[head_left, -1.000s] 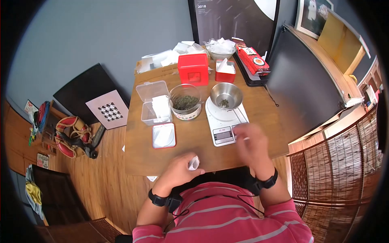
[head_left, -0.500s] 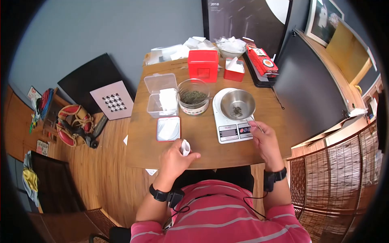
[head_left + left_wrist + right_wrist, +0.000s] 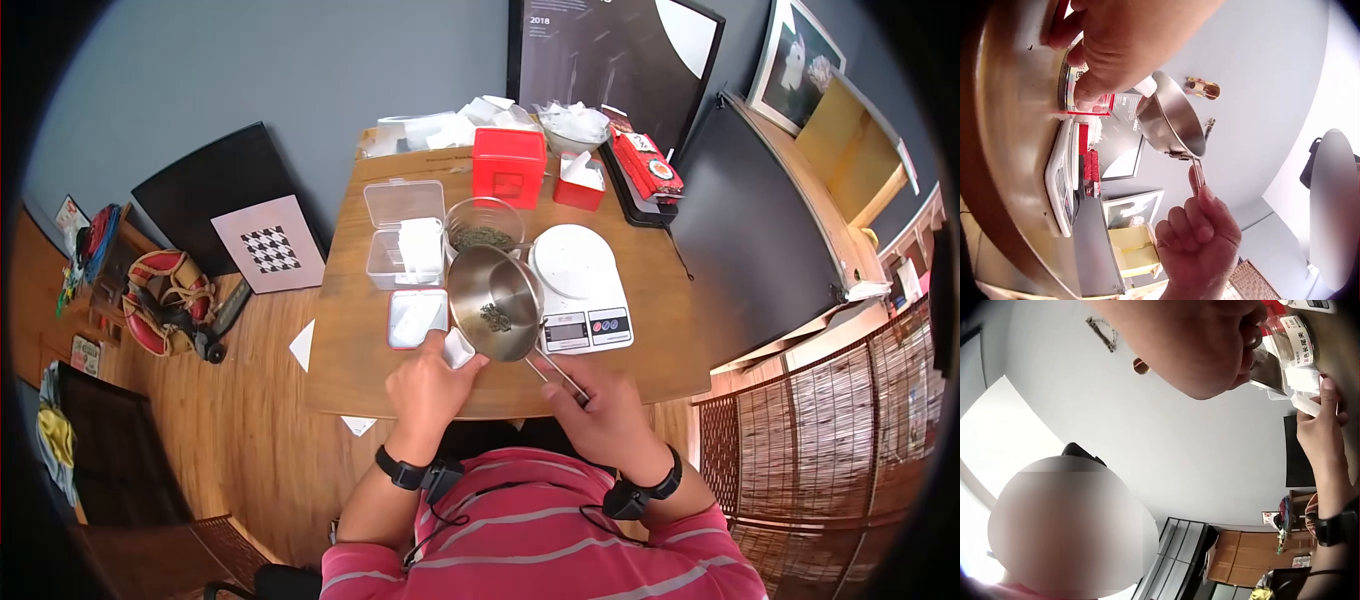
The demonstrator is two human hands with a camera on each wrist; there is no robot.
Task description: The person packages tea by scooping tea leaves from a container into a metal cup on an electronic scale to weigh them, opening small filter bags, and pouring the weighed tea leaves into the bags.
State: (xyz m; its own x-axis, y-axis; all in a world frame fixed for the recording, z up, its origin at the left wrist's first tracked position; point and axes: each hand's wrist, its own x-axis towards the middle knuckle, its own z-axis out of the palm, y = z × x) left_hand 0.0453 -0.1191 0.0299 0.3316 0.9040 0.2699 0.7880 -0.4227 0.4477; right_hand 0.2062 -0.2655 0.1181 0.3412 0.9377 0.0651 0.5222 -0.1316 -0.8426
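The right grip (image 3: 605, 405) is curled round the handle (image 3: 560, 377) of a steel pan (image 3: 508, 288) with dark leaves (image 3: 494, 317) in it, held above the worktop (image 3: 660, 365), its rim close to the white pouch (image 3: 457, 350) pinched in the left grip (image 3: 426, 388). A jar (image 3: 1295, 342) of similar leaves stands behind, a scale (image 3: 582, 300) to the right; beyond rises a grey wall (image 3: 300, 80).

A wooden table (image 3: 665, 320) is carrying a white scale (image 3: 578, 262), a glass jar (image 3: 490, 212) is sitting near it, a clear box (image 3: 383, 266) is resting alongside (its lid (image 3: 403, 203) is standing open), a red-edged tin (image 3: 417, 316) is lying in front, a large red box (image 3: 509, 160) is standing farther back
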